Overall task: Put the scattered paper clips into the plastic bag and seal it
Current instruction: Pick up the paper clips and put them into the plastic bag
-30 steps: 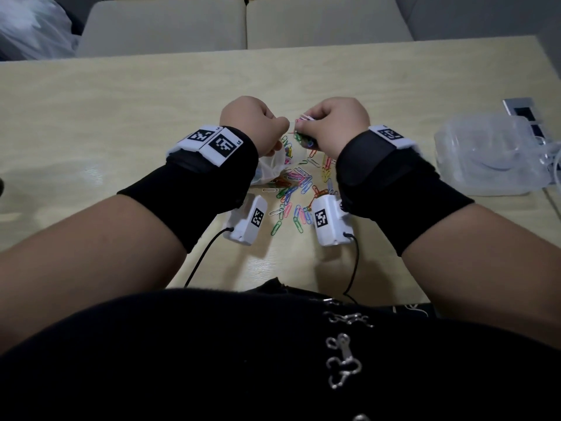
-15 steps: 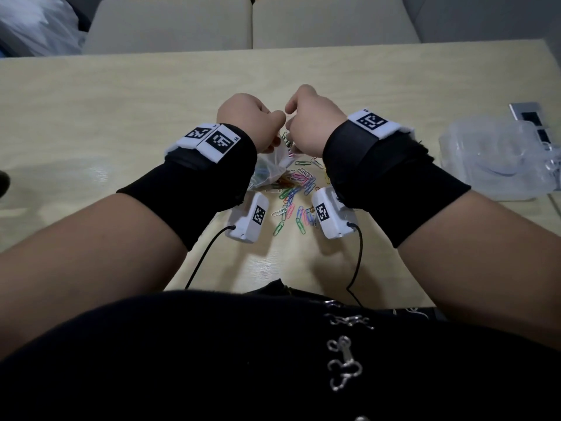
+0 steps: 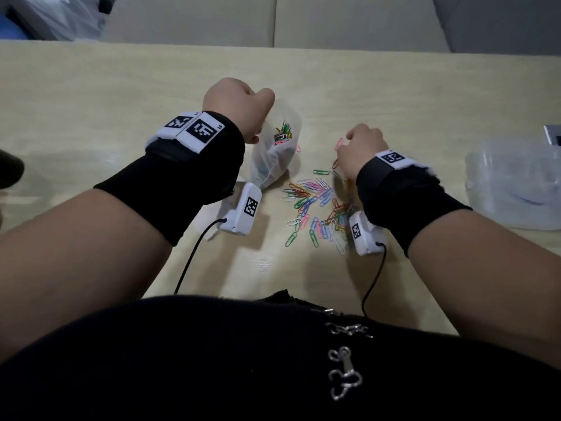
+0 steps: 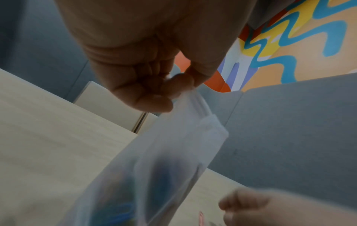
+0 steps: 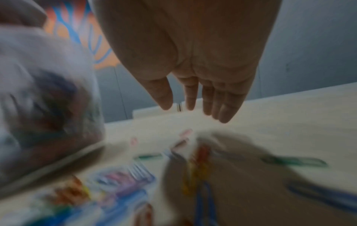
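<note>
Left hand pinches plastic bag rim; right hand released, empty.
Paper clips at bag's 4 o'clock: light, slippery; pinch few together off desk.

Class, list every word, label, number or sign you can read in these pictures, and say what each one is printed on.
No word or number can be read.
Black-and-white square code patterns, not text: on the left wristband, the right wristband, the left camera unit and the right camera unit.
Tiny marks beside the wristband codes: too small to read.
Both wrist views: blurred, no text shows.
</note>
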{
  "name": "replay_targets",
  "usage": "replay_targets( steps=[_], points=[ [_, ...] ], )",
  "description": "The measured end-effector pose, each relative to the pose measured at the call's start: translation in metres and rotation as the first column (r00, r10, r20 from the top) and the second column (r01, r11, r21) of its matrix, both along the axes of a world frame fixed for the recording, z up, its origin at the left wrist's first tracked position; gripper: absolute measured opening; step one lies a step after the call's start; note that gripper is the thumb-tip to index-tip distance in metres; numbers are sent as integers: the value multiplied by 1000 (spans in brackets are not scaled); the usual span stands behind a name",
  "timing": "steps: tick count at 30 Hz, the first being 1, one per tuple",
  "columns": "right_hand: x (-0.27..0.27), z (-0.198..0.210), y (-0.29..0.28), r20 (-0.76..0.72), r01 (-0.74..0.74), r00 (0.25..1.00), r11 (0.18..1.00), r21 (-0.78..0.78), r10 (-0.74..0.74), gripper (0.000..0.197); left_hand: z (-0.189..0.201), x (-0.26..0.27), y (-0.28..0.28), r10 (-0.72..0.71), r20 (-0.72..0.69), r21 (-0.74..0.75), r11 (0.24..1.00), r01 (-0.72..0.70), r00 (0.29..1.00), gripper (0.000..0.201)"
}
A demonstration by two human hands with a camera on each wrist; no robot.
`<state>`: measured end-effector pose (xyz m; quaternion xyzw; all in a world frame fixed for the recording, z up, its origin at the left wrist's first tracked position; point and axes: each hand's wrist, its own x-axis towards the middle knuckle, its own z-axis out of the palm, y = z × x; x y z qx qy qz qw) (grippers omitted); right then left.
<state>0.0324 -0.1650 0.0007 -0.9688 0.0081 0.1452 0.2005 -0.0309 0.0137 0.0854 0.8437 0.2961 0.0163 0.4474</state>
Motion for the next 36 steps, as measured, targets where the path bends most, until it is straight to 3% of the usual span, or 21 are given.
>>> replay_targets(
  steps=[2, 5, 10, 14, 18, 22, 25, 27, 30, 33, 36],
  points=[
    [2, -15, -2, -47, 7, 999, 997, -76, -11, 39, 2, 1, 5, 7, 2, 16, 1000, -7, 1000, 24],
    [2, -29, 7, -102, -95, 992, 983, -159, 79, 38, 4, 3, 11, 18, 3, 27, 999, -18, 1000, 26],
    [-9, -50, 34, -121, -254, 963, 959, -128, 239, 59, 4, 5, 17, 35, 3, 19, 999, -35, 999, 25],
    [-2, -43, 47, -101, -317, 945, 947, -55, 311, 65, 4, 2, 17, 50, -10, 19, 999, -50, 999, 22],
    [-4, -43, 62, -76, -511, 859, 855, -87, 506, 56, 3, 0, 16, 57, 8, 10, 998, -57, 998, 23],
    [-26, -35, 49, -85, -697, 715, 698, -164, 694, 58, 3, 1, 13, 46, 8, 13, 999, -46, 999, 22],
    [-51, -28, 32, -22, -729, 671, 655, -200, 741, 60, 2, 2, 8, 33, 10, 14, 999, -33, 999, 20],
    [-65, -30, 23, -18, -761, 618, 593, -264, 786, 48, 1, 2, 4, 19, 12, 20, 1000, -19, 1000, 19],
    [-70, -30, 8, -30, -771, 596, 560, -304, 803, 29, 0, 3, -2, 2, 16, 19, 1000, -2, 1000, 20],
    [-70, -23, -7, -95, -749, 617, 545, -377, 781, 31, 0, 1, -6, -16, 20, 22, 1000, 15, 1000, 20],
    [-85, -16, -7, -21, -756, 592, 546, -361, 806, 35, 1, -1, -11, -33, 28, 30, 999, 32, 999, 20]
  ],
)
